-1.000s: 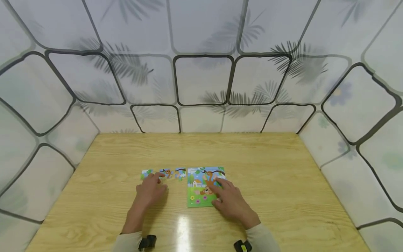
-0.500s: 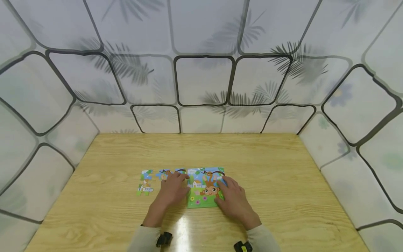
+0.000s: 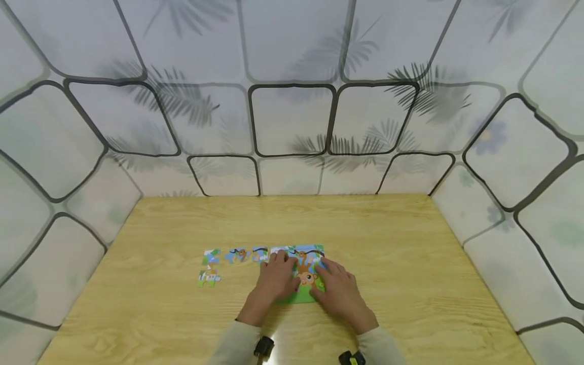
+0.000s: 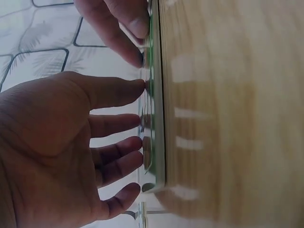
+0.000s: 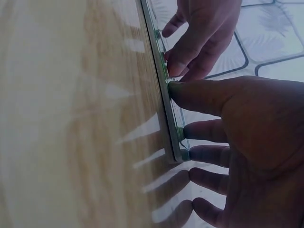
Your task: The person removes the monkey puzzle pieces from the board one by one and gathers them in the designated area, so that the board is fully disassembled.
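A square picture board [image 3: 301,295] with a cartoon monkey hanging from a branch lies flat on the wooden table. My left hand [image 3: 276,278] is over its left half, covering much of the picture. In the left wrist view the left fingertips touch the board's face, the fingers fairly straight. At the board's right side, my right hand [image 3: 339,291] rests its thumb and some fingertips on the face and edge, as the right wrist view shows. Left of the board lie loose jigsaw pieces: a house piece [image 3: 209,277], a sky-and-leaf piece [image 3: 211,256], a brown-figure piece [image 3: 237,255] and a branch piece [image 3: 260,253].
The light wooden table [image 3: 392,238] extends around the board. A pale patterned wall covering [image 3: 292,121] rises behind the table and along both sides.
My left hand has moved right from the loose pieces onto the board, uncovering the house piece. My right hand stays at the board's right side. The head view has tilted slightly.
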Demonstrator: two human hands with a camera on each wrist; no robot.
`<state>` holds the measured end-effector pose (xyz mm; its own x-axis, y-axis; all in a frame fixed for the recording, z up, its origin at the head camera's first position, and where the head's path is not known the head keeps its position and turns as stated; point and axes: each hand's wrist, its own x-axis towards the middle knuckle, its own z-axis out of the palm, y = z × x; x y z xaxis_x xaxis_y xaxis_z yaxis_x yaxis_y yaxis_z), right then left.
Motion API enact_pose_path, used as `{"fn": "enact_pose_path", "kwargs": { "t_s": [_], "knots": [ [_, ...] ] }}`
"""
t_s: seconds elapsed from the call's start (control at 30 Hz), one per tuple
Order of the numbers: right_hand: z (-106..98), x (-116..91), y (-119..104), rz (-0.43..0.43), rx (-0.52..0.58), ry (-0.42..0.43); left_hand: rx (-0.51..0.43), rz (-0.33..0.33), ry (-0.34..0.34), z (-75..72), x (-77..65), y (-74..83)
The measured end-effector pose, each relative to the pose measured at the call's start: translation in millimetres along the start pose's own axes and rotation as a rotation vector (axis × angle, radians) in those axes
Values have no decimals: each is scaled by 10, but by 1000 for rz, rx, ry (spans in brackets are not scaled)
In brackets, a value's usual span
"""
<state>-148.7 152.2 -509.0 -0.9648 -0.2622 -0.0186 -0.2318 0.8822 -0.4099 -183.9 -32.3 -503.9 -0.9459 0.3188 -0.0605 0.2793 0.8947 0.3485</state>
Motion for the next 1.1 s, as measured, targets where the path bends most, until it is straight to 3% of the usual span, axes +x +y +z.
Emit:
{"fn": "enact_pose_path", "kwargs": {
  "t_s": [0.17,0.47,0.77,1.1],
  "knots": [
    [29,1,26,-9,-3,10,13,-27,22,24,19,42],
    [78,4,50,0,7,-7,-92,-100,40,12,37,102],
    [67,2,70,-6,6,4,-97,-110,77,16,107,130],
    [49,-4,60,-6,23,-7,-145,-114,-21,-3,210,83]
  ]
}}
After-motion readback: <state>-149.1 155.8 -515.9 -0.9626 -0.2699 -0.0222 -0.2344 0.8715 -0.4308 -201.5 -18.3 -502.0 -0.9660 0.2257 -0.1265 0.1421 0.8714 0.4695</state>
